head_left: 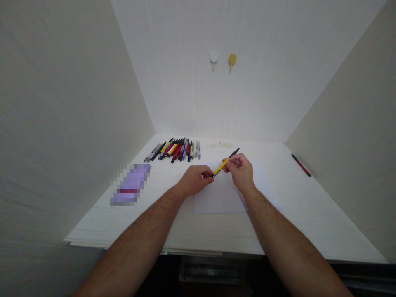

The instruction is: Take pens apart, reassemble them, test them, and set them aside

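- We are working at a white table (pixel 173 231) that is filling a booth-like corner, with a pale back wall (pixel 201 99) rising behind it and a left wall (pixel 77 103) and a right wall (pixel 349 123) closing in its sides.
- Our left hand (pixel 196 180) is pinching the lower end of a yellow pen (pixel 220 166) between thumb and fingers.
- Our right hand (pixel 239 169) is grasping the same pen farther up, near its black tip section, which is pointing up and away to the right.
- We are holding the pen above white paper (pixel 216 200), which is lying on the table under our hands and partly hiding beneath our right forearm.
- A spread of pens (pixel 177 149), in black, red, yellow, blue and clear, is lying near the back wall, left of our hands.
- A red and black pen (pixel 301 165) is resting alone near the right wall.
- A purple item (pixel 133 183), blurred into blocks, is lying toward the left wall; we cannot tell what it is.
- Faint brownish marks (pixel 225 144) are showing on the tabletop's far part.
- A white hook (pixel 214 57) and a yellow hook (pixel 232 59) are hanging side by side on the back wall.
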Available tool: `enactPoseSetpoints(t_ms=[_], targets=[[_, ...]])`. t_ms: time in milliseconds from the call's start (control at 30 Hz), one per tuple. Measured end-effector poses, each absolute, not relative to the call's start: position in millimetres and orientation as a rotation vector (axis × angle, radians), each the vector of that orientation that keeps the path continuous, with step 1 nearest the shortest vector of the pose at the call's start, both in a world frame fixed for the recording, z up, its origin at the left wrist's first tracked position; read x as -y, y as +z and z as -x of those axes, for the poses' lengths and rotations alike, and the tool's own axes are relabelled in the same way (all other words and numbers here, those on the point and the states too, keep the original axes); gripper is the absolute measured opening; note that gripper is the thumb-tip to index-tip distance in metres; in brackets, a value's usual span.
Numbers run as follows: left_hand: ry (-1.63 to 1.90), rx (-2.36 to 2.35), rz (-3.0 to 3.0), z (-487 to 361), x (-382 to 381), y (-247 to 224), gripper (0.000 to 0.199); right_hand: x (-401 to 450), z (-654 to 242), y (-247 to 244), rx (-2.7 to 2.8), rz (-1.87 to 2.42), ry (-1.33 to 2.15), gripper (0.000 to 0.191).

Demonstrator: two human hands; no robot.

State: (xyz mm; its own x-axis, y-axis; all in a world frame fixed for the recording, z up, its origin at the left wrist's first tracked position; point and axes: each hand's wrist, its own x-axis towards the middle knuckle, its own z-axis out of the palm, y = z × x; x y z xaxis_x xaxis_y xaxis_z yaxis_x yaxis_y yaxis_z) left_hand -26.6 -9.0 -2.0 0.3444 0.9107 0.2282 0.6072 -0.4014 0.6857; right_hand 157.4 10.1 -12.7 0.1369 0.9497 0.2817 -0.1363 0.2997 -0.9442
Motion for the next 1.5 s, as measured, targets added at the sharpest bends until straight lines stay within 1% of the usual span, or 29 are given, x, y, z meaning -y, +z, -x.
enactPoseSetpoints(t_ms=[67,167,433,500,633,767,867,933,1000,1067,1133,1167,1400,1500], targets=[[0.805,-1.336,-2.112,26.1,8.5,-3.0,0.013,-10.1,-156.8,-12.2,1.131,0.935,1.028,0.028],[0.812,-1.341,-2.106,25.7,7.4,-5.1,0.015,-9.8,-155.3,-12.6,1.158,0.942,1.088,0.034],[0.852,-1.366,-2.151,23.9,6.9,-2.7,0.016,-8.9,-149.9,-13.9,1.239,1.005,1.241,0.038],[0.833,-1.373,-2.170,23.3,6.5,-1.4,0.017,-10.2,-149.2,-15.6,1.264,1.022,1.267,0.035],[0.797,-1.370,-2.189,23.8,3.3,-2.9,0.020,-11.9,-148.3,-17.9,1.327,1.050,1.249,0.024],[0.727,-1.362,-2.203,26.8,-3.1,-10.0,0.029,-15.9,-148.6,-12.0,1.315,1.083,1.225,0.023],[0.666,-1.381,-2.223,29.3,-6.9,-15.3,0.033,-25.8,-154.9,-3.3,1.185,1.146,1.112,0.021],[0.639,-1.386,-2.241,30.8,-8.2,-17.5,0.032,-36.0,-166.4,1.5,1.096,1.233,1.003,0.017],[0.622,-1.379,-2.263,32.1,-8.8,-18.2,0.030,-46.9,-186.5,3.8,1.061,1.364,0.879,0.017],[0.612,-1.365,-2.278,32.9,-8.7,-17.6,0.030,-55.7,-215.3,3.3,1.103,1.562,0.688,0.018],[0.604,-1.352,-2.280,33.0,-8.3,-16.2,0.031,-59.5,-250.4,1.4,1.216,1.843,0.388,0.019],[0.604,-1.348,-2.279,32.8,-8.0,-15.5,0.031,-59.2,-268.9,0.5,1.218,1.910,0.324,0.018],[0.627,-1.345,-2.267,30.9,-6.8,-13.7,0.031,-36.7,-374.4,-1.8,1.200,2.275,0.078,0.005],[0.621,-1.349,-2.268,30.8,-6.7,-14.0,0.031,-31.2,-397.3,-5.9,1.178,2.410,0.015,0.013]])
